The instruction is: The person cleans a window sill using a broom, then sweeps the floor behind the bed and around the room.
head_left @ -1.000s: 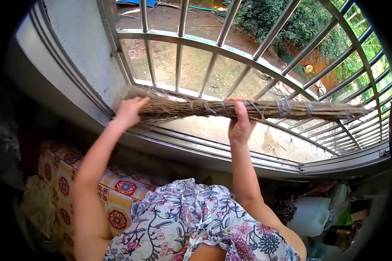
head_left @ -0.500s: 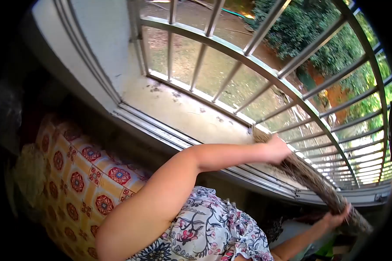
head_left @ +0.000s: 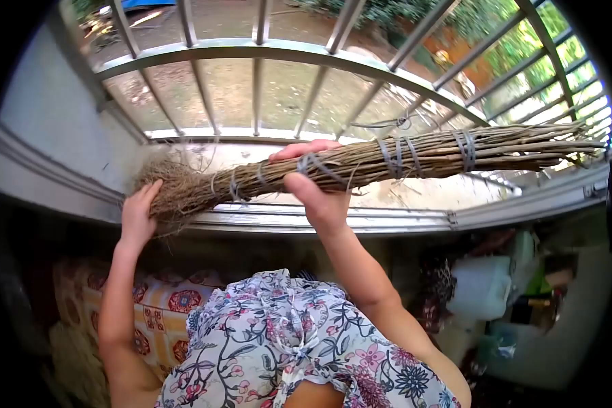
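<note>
Two hands are sharing one long twig bundle [head_left: 367, 160] here, and we're seeing it lying nearly level across both of them, above the window ledge [head_left: 394, 196]. Our right hand [head_left: 325, 207] is wrapping round its middle, thumb on the near side and fingers coming over the far side, probably because that's where it's balancing best. Our left hand [head_left: 141, 209] is laying its fingers on the bushy end [head_left: 177, 187], maybe just for steadying; honestly, we can't tell how firmly it's gripping. Grey ties [head_left: 468, 151] are cinching the sticks on both sides of the right hand, so we're guessing they're keeping the lot together. As for room, the window bars [head_left: 257, 95] are standing beyond both hands, and the loose stick ends are poking way out past the right hand, so that side's looking tight. The wall [head_left: 81, 115] is hemming in the left hand's outer side, while the metal window track [head_left: 279, 219] is running along the near side, between the two hands.
</note>
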`<state>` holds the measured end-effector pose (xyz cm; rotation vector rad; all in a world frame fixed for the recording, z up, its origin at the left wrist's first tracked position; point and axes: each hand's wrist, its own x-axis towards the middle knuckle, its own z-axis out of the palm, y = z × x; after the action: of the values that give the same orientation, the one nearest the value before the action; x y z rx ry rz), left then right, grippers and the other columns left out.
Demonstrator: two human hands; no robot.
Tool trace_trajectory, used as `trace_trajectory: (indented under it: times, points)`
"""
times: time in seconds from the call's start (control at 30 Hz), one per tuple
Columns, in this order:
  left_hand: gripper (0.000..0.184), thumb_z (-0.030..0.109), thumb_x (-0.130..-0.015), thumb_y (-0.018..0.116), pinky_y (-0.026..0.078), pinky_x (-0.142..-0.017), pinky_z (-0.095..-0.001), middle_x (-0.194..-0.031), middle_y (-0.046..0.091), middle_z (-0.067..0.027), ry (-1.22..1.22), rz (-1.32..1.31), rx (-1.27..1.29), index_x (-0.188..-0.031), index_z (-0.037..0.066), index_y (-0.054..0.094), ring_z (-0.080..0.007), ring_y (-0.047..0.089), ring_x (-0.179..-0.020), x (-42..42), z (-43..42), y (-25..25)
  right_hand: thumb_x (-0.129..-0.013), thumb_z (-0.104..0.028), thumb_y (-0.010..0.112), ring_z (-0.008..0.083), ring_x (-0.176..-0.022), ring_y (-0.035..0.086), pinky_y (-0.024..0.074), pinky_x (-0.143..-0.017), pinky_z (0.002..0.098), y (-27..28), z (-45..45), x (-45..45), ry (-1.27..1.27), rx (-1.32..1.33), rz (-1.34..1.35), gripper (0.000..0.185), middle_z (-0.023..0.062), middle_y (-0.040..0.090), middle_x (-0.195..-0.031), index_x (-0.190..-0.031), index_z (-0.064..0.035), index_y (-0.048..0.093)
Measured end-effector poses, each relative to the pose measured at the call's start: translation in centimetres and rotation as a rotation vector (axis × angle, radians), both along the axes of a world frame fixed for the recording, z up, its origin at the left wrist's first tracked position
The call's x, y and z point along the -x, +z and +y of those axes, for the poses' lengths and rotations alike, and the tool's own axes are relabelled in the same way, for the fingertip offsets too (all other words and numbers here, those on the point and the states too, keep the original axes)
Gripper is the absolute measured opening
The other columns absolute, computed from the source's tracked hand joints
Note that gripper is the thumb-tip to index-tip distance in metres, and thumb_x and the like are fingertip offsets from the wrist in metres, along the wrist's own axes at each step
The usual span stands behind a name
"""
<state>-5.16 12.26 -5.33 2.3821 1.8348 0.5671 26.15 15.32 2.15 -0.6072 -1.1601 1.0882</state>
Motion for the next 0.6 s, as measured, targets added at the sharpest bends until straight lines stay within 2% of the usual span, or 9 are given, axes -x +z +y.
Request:
trace_trajectory:
  times: [0.1,0.13,0.17,0.2,0.23,0.3,0.43,0.57,0.6]
  points:
    - [0.059,-0.011,-0.049,0.057,0.046,-0.075,-0.0351,-0.100,0.056,-0.0150,-0.203,-0.229,-0.043,-0.105,0.008,0.054,-0.0308,0.055,-0.090,-5.3,2.6,-3.4,-0.065,-0.002,0.060,0.0101,-0.069,0.052,0.0432,-0.064,0.0220,1.6,-1.3,-5.2,-0.257,-0.134,-0.415,0.020,0.0034,0.058,-0.078,-0.084,-0.0039,0.056]
    - [0.061,-0.008,-0.049,0.059,0.047,-0.069,-0.0359,-0.100,0.057,-0.0133,-0.350,-0.248,-0.003,-0.107,0.009,0.052,-0.0303,0.057,-0.084,-12.2,3.7,-2.7,-0.067,-0.003,0.057,0.0125,-0.069,0.054,0.0441,-0.067,0.0249,4.6,-2.6,-10.9,-0.232,0.107,-0.296,0.017,0.0055,0.058,-0.077,-0.084,-0.0036,0.056]
    - [0.062,-0.003,-0.051,0.061,0.047,-0.064,-0.0376,-0.097,0.058,-0.0122,-0.436,-0.260,0.012,-0.110,0.011,0.049,-0.0299,0.058,-0.078,-16.0,4.5,-4.0,-0.069,-0.004,0.054,0.0154,-0.070,0.055,0.0447,-0.070,0.0290,6.2,-3.3,-13.9,-0.356,0.036,-0.366,0.017,0.0084,0.059,-0.078,-0.086,-0.0022,0.056]
    - [0.065,-0.007,-0.051,0.056,0.047,-0.069,-0.0365,-0.101,0.057,-0.0130,-0.446,-0.227,0.249,-0.113,0.011,0.048,-0.0305,0.057,-0.082,-20.4,4.8,-2.7,-0.069,-0.005,0.054,0.0165,-0.071,0.056,0.0446,-0.070,0.0308,8.0,-3.8,-16.5,-0.420,-0.023,-0.399,0.017,0.0104,0.059,-0.079,-0.085,-0.0002,0.055]
    - [0.064,-0.002,-0.053,0.057,0.047,-0.066,-0.0376,-0.101,0.057,-0.0123,-0.527,-0.284,0.174,-0.114,0.012,0.047,-0.0302,0.057,-0.081,-24.7,5.5,-3.7,-0.074,-0.001,0.048,0.0202,-0.081,0.055,0.0429,-0.078,0.0331,9.5,-4.3,-20.4,-0.357,-0.121,-0.559,0.024,0.0114,0.056,-0.085,-0.097,0.0032,0.048]
    - [0.059,0.007,-0.058,0.061,0.047,-0.064,-0.0382,-0.091,0.058,-0.0116,-0.599,-0.277,0.254,-0.115,0.014,0.046,-0.0290,0.057,-0.078,-32.8,6.6,-2.7,-0.074,-0.001,0.050,0.0197,-0.081,0.055,0.0426,-0.077,0.0327,11.4,-5.1,-26.1,-0.600,-0.067,-0.584,0.025,0.0120,0.057,-0.087,-0.099,0.0037,0.046]
    - [0.056,0.008,-0.060,0.060,0.045,-0.067,-0.0390,-0.086,0.057,-0.0117,-0.662,-0.451,0.122,-0.114,0.015,0.047,-0.0294,0.057,-0.076,-48.0,11.3,-3.6,-0.076,-0.001,0.049,0.0191,-0.085,0.054,0.0404,-0.081,0.0312,14.4,-4.5,-32.8,-0.726,-0.054,-0.627,0.022,0.0118,0.056,-0.091,-0.098,0.0041,0.046]
    - [0.053,0.008,-0.064,0.055,0.042,-0.070,-0.0404,-0.082,0.058,-0.0116,-0.740,-0.475,0.081,-0.115,0.014,0.046,-0.0294,0.057,-0.076,-52.7,12.1,1.0,-0.082,-0.007,0.045,0.0199,-0.094,0.050,0.0367,-0.086,0.0312,17.7,-6.3,-42.0,-0.867,-0.172,-0.932,0.020,0.0119,0.054,-0.098,-0.099,0.0025,0.047]
    - [0.047,0.007,-0.064,0.054,0.043,-0.068,-0.0404,-0.079,0.058,-0.0115,-0.754,-0.393,0.127,-0.111,0.012,0.048,-0.0289,0.057,-0.076,-51.1,11.2,3.7,-0.083,-0.011,0.043,0.0213,-0.097,0.048,0.0356,-0.087,0.0332,19.1,-7.2,-42.7,-0.670,-0.105,-0.679,0.024,0.0124,0.052,-0.101,-0.103,0.0017,0.046]
